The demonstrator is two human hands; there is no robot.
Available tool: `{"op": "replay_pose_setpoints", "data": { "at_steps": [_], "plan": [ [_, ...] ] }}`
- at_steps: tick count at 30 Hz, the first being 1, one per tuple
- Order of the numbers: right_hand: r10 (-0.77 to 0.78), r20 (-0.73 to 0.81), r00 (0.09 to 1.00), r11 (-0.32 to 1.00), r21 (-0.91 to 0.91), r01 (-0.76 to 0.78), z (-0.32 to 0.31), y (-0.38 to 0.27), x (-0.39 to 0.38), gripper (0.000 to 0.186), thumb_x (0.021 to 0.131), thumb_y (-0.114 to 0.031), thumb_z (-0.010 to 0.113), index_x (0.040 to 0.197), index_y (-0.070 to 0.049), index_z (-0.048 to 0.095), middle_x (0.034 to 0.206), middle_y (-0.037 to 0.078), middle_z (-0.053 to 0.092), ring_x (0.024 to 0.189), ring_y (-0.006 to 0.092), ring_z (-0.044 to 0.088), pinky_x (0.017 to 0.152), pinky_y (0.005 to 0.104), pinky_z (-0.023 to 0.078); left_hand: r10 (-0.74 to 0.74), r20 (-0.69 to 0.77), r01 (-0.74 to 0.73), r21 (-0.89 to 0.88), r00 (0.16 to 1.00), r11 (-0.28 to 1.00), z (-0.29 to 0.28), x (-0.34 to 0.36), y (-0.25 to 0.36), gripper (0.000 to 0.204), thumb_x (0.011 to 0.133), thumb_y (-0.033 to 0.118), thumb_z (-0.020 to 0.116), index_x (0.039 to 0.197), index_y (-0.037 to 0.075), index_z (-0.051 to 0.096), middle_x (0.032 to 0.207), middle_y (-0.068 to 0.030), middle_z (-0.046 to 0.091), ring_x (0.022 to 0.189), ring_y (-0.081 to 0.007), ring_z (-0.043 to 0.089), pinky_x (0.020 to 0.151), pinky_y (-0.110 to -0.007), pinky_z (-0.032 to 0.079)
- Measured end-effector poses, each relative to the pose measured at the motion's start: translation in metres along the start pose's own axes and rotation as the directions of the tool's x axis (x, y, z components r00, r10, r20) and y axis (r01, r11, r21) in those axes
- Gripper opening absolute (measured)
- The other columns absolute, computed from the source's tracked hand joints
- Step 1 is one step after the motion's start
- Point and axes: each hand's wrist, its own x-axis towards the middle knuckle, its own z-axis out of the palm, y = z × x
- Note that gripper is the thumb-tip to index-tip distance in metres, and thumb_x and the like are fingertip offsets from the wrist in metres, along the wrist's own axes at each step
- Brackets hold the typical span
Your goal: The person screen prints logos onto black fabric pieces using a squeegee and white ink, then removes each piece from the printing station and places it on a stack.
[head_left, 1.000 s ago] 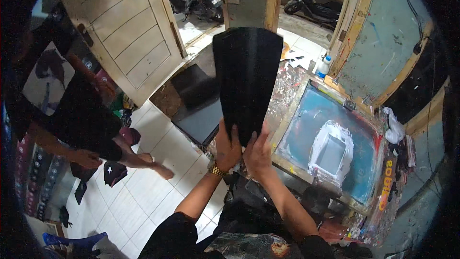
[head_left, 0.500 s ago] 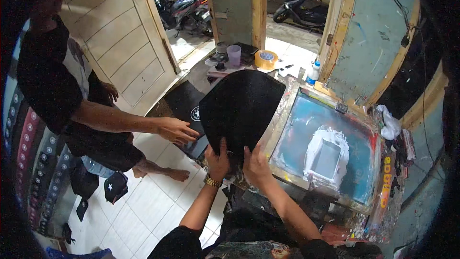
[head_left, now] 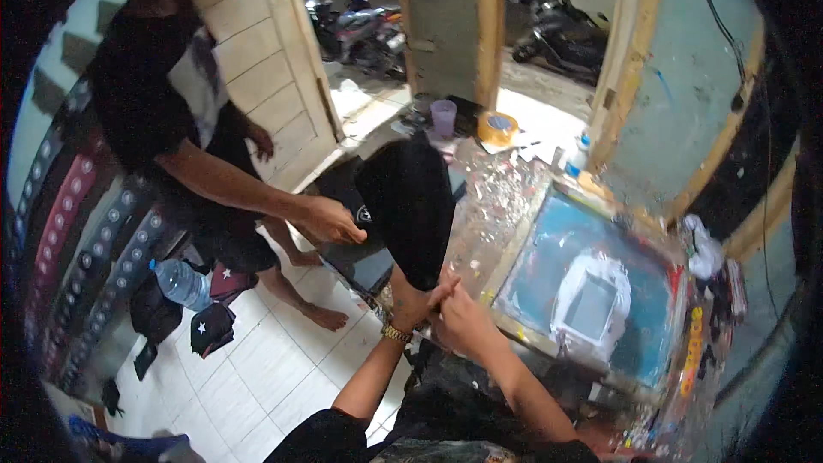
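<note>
My left hand (head_left: 410, 298) grips the lower end of a black fabric piece (head_left: 403, 206), which stands up, folded or curved, over the workbench. My right hand (head_left: 459, 317) is closed at that same lower end, its fingers touching my left hand and partly hiding the grip. A co-worker's hand (head_left: 334, 221) reaches from the left to a dark piece with a white emblem (head_left: 361, 212), just beside mine. A blue printing screen (head_left: 643, 274) with white ink round a grey rectangle lies right of my hands.
A co-worker (head_left: 137, 69) stands at left by hanging printed strips (head_left: 77, 197). Folded fabric (head_left: 212, 330) and a bottle (head_left: 180, 283) lie low beside them. Tape (head_left: 497, 127) and a cup (head_left: 443, 118) sit at the bench's back (head_left: 484, 206). Open doorways show motorbikes (head_left: 557, 34) outside.
The black piece has gone from spread flat to narrower and curved. My hands have come together at its lower end. The co-worker has stepped in and reached toward the bench.
</note>
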Motion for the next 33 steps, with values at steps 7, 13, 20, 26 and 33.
{"op": "replay_pose_setpoints", "data": {
  "at_steps": [7, 13, 20, 26, 33],
  "plan": [
    [-0.103, -0.326, 0.940, 0.974, 0.159, 0.162, -0.106, -0.062, 0.074, 0.111, 0.069, -0.039, 0.096, 0.156, -0.007, 0.035, 0.143, 0.018, 0.055, 0.129, 0.0324, 0.058, 0.108, 0.0423, 0.047, 0.153, -0.076, -0.145, 0.103, 0.985, 0.984, 0.003, -0.002, -0.015, 0.068, 0.083, 0.031, 0.085, 0.133, -0.006, 0.056, 0.120, -0.0290, 0.067, 0.109, -0.0438, 0.068, 0.094, -0.050, 0.053],
    [0.134, -0.473, 0.871, 0.945, 0.326, 0.031, -0.042, -0.083, 0.101, 0.096, 0.071, -0.028, 0.094, 0.143, 0.004, 0.040, 0.106, 0.018, 0.064, 0.103, 0.0275, 0.065, 0.097, 0.0438, 0.052, 0.271, -0.054, -0.268, 0.049, 0.961, 0.962, 0.025, -0.022, -0.014, 0.081, 0.088, 0.036, 0.076, 0.151, -0.001, 0.042, 0.130, -0.0247, 0.065, 0.115, -0.0359, 0.067, 0.096, -0.047, 0.052],
    [-0.426, -0.176, 0.888, 0.905, -0.065, 0.421, -0.123, -0.178, 0.127, 0.127, 0.072, -0.051, 0.089, 0.160, 0.004, 0.016, 0.154, 0.032, 0.040, 0.142, 0.0469, 0.043, 0.120, 0.0515, 0.034, 0.120, -0.245, -0.093, 0.119, 0.962, 0.989, -0.007, -0.034, 0.037, 0.082, 0.088, 0.025, 0.073, 0.151, -0.009, 0.032, 0.132, -0.0271, 0.064, 0.118, -0.0389, 0.065, 0.101, -0.044, 0.049],
    [-0.606, -0.454, 0.653, 0.786, -0.214, 0.580, -0.220, -0.227, 0.085, 0.091, 0.080, -0.027, 0.084, 0.152, 0.002, 0.039, 0.138, 0.027, 0.056, 0.118, 0.0415, 0.061, 0.104, 0.0492, 0.048, -0.012, -0.241, 0.027, 0.061, 0.970, 0.998, -0.075, -0.039, 0.015, 0.059, 0.093, 0.016, 0.073, 0.142, -0.007, 0.050, 0.134, -0.0217, 0.064, 0.118, -0.0309, 0.063, 0.106, -0.039, 0.046],
    [0.296, -0.481, 0.825, 0.555, -0.617, -0.558, -0.176, -0.023, -0.180, 0.097, 0.064, -0.060, 0.088, 0.135, -0.002, 0.058, 0.130, 0.017, 0.057, 0.128, 0.0369, 0.051, 0.111, 0.0529, 0.038, -0.173, -0.076, 0.182, 0.126, 0.982, 0.975, -0.068, -0.067, -0.029, 0.065, 0.085, 0.016, 0.083, 0.140, -0.002, 0.055, 0.129, -0.0149, 0.063, 0.113, -0.0271, 0.061, 0.103, -0.037, 0.046]
  ]
}}
